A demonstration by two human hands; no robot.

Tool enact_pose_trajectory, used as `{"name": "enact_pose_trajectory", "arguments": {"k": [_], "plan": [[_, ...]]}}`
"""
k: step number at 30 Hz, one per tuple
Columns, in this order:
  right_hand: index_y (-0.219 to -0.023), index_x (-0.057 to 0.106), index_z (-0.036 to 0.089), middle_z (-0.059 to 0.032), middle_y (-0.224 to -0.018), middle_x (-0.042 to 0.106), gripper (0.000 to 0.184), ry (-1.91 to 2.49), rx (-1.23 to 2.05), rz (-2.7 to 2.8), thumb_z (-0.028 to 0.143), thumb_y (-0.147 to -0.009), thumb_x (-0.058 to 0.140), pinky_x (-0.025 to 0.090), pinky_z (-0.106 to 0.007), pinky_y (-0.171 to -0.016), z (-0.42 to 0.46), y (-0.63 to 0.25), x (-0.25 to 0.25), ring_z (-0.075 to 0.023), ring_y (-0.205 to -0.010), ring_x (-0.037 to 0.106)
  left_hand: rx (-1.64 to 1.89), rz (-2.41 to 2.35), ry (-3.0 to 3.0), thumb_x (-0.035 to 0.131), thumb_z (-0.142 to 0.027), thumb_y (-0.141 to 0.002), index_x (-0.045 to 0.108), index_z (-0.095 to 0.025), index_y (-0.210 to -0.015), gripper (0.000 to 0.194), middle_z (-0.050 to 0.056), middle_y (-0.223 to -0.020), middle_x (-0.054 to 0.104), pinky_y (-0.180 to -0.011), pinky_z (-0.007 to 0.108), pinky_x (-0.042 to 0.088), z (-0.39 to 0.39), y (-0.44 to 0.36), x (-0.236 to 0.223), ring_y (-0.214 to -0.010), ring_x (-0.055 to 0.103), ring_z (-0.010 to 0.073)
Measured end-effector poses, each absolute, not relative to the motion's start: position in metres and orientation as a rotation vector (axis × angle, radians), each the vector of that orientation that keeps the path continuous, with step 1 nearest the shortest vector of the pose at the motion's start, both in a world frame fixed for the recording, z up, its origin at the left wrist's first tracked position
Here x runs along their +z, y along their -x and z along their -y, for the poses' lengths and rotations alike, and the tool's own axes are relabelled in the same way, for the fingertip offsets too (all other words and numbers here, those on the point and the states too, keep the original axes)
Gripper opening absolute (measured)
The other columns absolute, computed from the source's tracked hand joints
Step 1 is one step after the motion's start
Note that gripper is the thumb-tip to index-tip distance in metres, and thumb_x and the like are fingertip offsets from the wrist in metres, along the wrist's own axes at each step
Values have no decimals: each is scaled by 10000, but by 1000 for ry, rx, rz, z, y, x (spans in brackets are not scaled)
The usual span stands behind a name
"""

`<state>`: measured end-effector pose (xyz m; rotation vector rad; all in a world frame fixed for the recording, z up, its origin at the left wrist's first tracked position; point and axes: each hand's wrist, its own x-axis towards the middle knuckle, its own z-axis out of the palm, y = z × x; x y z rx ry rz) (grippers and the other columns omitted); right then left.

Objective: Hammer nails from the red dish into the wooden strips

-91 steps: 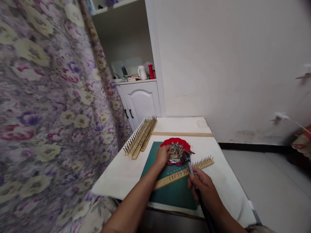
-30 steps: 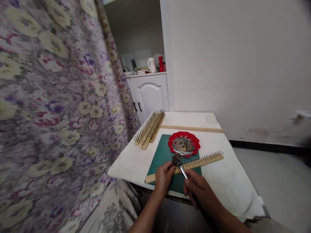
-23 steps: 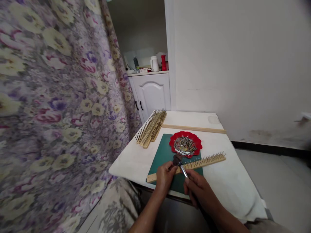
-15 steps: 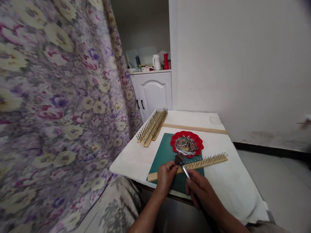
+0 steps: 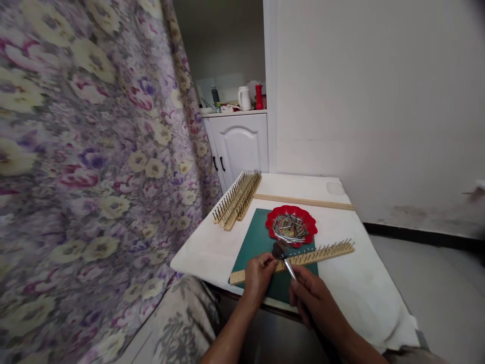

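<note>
Left hand (image 5: 258, 275), its grip too hidden to tell, has moved from the red bowl (image 5: 312, 226) to the nail-studded strip (image 5: 303, 260) near the table's (image 5: 348, 283) front edge, apparently focusing work beneath the hammer (image 5: 289, 268) grasped by the right hand (image 5: 311, 293).

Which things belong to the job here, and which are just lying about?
Seemingly for the job:
hammer in the right hand
red dish of nails
wooden strip at the left hand
green mat under the strip
other nail-studded strips

Just lying about, apparently:
white jug
red bottle
dark bottle, all on the shelf
</note>
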<state>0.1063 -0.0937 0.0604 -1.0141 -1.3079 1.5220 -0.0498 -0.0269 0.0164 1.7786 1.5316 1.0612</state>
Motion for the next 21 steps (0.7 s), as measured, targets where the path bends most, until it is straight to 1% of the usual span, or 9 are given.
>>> {"name": "enact_pose_trajectory", "arguments": {"k": [5, 13, 21], "plan": [[-1114, 482, 192, 72, -607, 577, 303, 994, 1550, 1311, 391, -885, 463, 229, -132, -264, 94, -106, 58, -27, -255, 378, 1070, -1541, -1782, 529, -264, -774, 642, -159, -657, 193, -28, -597, 593, -559, 198, 340, 27, 50, 16, -604, 526, 121], [-1094, 485, 193, 60, -632, 585, 327, 966, 1508, 1178, 419, -858, 513, 213, -151, -270, 93, -115, 62, -36, -255, 395, 1056, -1533, -1766, 543, -266, -765, 676, -176, -776, 162, -3, -695, 668, -612, 212, 402, 25, 51, 13, -658, 589, 140], [-1080, 478, 192, 62, -632, 572, 302, 936, 1469, 1109, 391, -859, 534, 226, -139, -266, 88, -125, 64, -30, -268, 395, 1065, -1512, -1725, 574, -277, -746, 675, -170, -796, 155, 4, -688, 660, -604, 217, 417, 25, 53, 11, -645, 584, 142]]}}
